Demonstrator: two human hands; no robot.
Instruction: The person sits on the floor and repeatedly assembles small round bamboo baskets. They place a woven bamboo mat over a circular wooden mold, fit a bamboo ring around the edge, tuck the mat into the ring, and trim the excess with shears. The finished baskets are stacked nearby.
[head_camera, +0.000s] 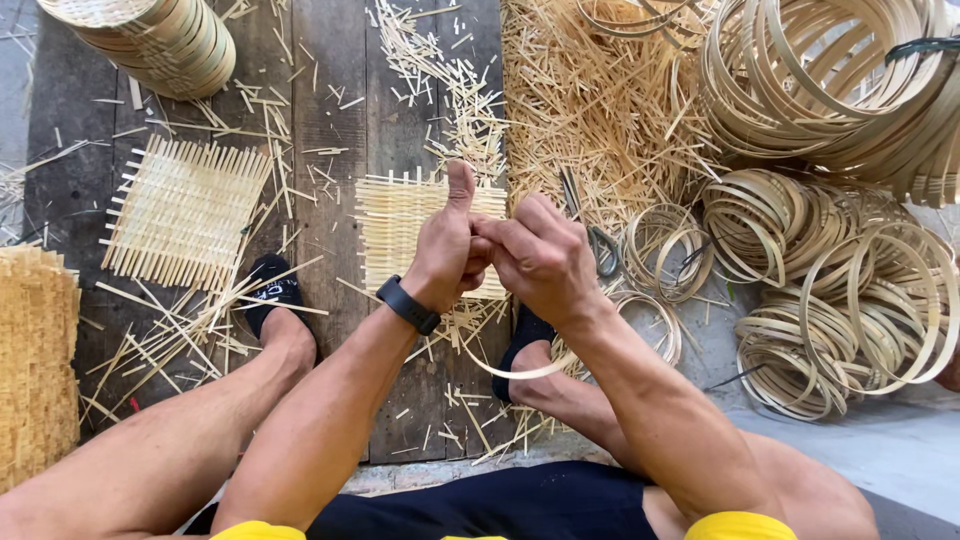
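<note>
Both hands meet mid-frame, left hand (447, 255) thumb up at 12 o'clock, right hand (535, 255) pinching a thin bamboo strip (520, 370) that curves down toward 6 o'clock, over the woven bamboo mat (395, 215) lying flat just beyond the left hand.

Dark, weathered wooden planks (330, 90) covered most of the floor, littered with pale bamboo offcuts (590, 110). To the right the boards gave way to grey concrete (880, 450). Even daylight fell over everything, with soft shadows.
</note>
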